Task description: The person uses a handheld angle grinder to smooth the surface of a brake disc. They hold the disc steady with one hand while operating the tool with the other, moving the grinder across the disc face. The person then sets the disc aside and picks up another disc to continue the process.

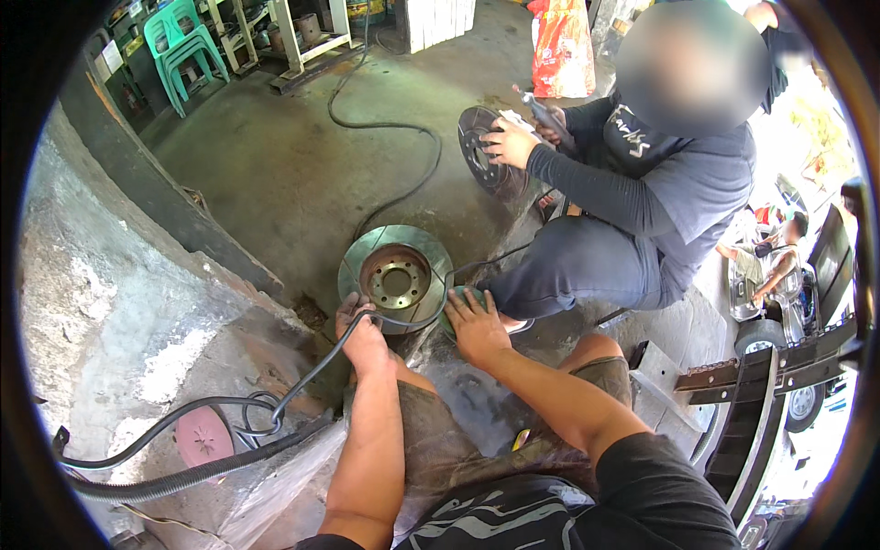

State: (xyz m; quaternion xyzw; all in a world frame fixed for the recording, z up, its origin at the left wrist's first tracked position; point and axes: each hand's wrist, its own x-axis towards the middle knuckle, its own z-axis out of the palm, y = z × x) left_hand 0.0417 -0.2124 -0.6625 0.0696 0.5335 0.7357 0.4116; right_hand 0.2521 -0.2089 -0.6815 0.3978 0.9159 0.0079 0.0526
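Observation:
A brake disc lies on the floor in front of me, its hub with bolt holes facing up. Beside its lower left edge, my left hand is closed around a black cable that runs across the disc's near side. At the disc's lower right, my right hand bears on a green round pad, fingers spread over its top. Most of the pad is under that hand, so its underside is hidden.
A co-worker sits at the right, one hand on a second brake disc, the other holding a handheld tool. A pink abrasive disc and ribbed hose lie at left. Green stools stand behind; a cable crosses the floor.

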